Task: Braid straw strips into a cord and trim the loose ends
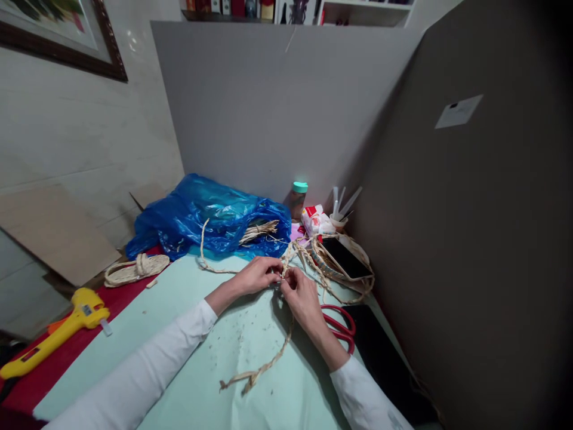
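Both hands meet over a pale green sheet (215, 334) on the table. My left hand (257, 276) pinches tan straw strands at its fingertips. My right hand (301, 295) is closed on the same strands right beside it. A finished straw braid (264, 367) trails from under my right hand toward me and ends in a frayed tip. Loose strands (329, 263) run from my hands toward the back right, over a dark phone (345, 258). Both sleeves are white.
A blue plastic bag (206, 218) with straw in it lies behind the hands. A coiled straw bundle (136, 270) and a yellow glue gun (54, 334) lie at the left. Red scissors (340, 328) lie right of my right wrist. Grey boards wall the back and right.
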Tool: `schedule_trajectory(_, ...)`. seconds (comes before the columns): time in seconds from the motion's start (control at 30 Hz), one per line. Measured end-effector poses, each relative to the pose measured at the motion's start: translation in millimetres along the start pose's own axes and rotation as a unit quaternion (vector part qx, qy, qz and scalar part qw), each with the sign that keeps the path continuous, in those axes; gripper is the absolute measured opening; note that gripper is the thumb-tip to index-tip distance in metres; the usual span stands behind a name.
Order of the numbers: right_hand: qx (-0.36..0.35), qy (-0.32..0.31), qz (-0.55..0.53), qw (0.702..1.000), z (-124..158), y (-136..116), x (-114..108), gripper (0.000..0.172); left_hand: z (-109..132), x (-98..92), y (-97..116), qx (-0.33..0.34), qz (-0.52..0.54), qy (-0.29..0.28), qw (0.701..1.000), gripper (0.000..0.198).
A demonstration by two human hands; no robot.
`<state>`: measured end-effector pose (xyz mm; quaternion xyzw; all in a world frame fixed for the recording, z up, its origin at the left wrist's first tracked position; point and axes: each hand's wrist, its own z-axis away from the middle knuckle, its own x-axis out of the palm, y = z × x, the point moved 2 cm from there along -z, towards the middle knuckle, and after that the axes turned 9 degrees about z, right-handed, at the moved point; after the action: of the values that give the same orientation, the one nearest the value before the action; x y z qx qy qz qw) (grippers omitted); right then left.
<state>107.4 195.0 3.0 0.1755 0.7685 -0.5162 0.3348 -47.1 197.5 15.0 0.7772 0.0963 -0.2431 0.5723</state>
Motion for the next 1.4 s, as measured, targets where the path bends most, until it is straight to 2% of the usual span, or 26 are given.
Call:
schedule_trajectory(0.23, 0.011, 0.01, -0.003, 1.0, -0.9, 2.2, 1.1, 0.01, 5.6, 13.9, 2.0, 0.024, -0.074, 0.053, 0.996, 0.017)
schedule_trajectory(0.43, 0.02, 0.019, -0.027, 0.999, 1.6, 1.3, -0.6, 0.022, 3.4, 23.8, -0.3, 0.003, -0.029, 0.087, 0.996, 0.021)
schedule_trajectory(0.57, 0.016, 0.012, -0.032, 0.999, 4.6, -2.3, -1.3, 0.03, 1.7, 14.8, -4.8, -0.051, 0.064, 0.048, 0.996, 0.018)
schedule_trajectory(0.63, 0.011, 0.003, -0.038, 0.999, 5.6, -4.6, -0.8, 0.032, 2.5, 8.8, -6.3, -0.079, 0.118, 0.019, 0.99, 0.022)
schedule_trajectory(0.7, 0.006, -0.003, -0.045, 0.999, 6.2, -6.5, 0.1, 0.031, 3.5, 3.7, -6.6, -0.1, 0.165, 0.014, 0.981, 0.026)
schedule_trajectory(0.83, 0.0, -0.003, -0.06, 0.998, 6.6, -7.4, 0.7, 0.028, 2.4, 0.7, -5.0, -0.11, 0.221, 0.065, 0.967, 0.021)
schedule_trajectory(1.0, -0.01, 0.003, -0.072, 0.997, 5.3, -6.4, -1.9, 0.025, -1.0, 3.1, -1.9, -0.082, 0.255, 0.143, 0.953, 0.013)
schedule_trajectory(1.1, -0.01, 0.011, -0.078, 0.997, 4.7, -6.5, -3.3, 0.024, -0.4, 3.6, -1.6, -0.061, 0.268, 0.168, 0.947, 0.018)
schedule_trajectory(1.23, -0.009, 0.02, -0.086, 0.996, 5.6, -7.0, -2.4, 0.024, 4.6, 5.5, -2.2, -0.063, 0.273, 0.161, 0.946, 0.031)
schedule_trajectory(1.4, 0.008, 0.034, -0.094, 0.995, 6.5, -6.4, -1.9, 0.022, 14.6, 6.7, 5.2, -0.092, 0.222, 0.118, 0.964, 0.018)
